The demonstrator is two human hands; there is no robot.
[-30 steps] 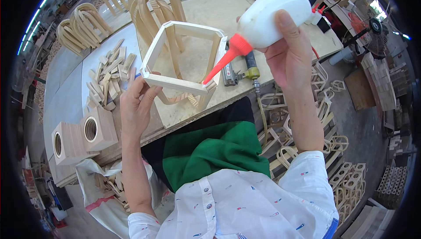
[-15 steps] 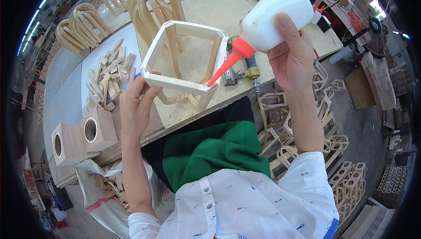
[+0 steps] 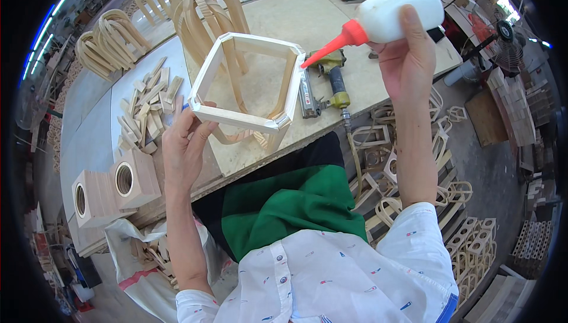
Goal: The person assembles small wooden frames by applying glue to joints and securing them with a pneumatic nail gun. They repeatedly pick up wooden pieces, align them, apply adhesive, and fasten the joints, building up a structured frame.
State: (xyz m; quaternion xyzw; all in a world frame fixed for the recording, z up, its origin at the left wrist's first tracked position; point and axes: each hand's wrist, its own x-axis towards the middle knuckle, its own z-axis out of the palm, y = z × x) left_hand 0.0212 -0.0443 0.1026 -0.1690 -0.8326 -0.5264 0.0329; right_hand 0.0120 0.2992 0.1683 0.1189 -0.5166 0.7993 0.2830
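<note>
My left hand [image 3: 186,145] grips the near left corner of a pale wooden frame [image 3: 242,118]. The frame has a many-sided rim on top, with curved wooden legs below, and is held above the table. Whitish glue shows at its near right corner. In my right hand [image 3: 409,56] is a white squeeze glue bottle [image 3: 399,12] with a red nozzle, tipped down to the left. The nozzle's tip is at the frame's far right corner; whether it touches cannot be made out. Beyond the frame, a nail gun [image 3: 336,83] lies on the table.
Loose wood strips [image 3: 148,104] are piled at left. Bent wooden arches [image 3: 204,18] stand farther back. Two blocks with round holes [image 3: 115,187] sit at the table's left edge, above a white sack [image 3: 139,264]. An air hose [image 3: 352,157] hangs off the front edge. Wooden frames [image 3: 461,240] are stacked at right.
My right hand has moved the glue bottle up and to the right, taking the nozzle from the frame's near right corner to its far right corner. My left hand keeps its hold.
</note>
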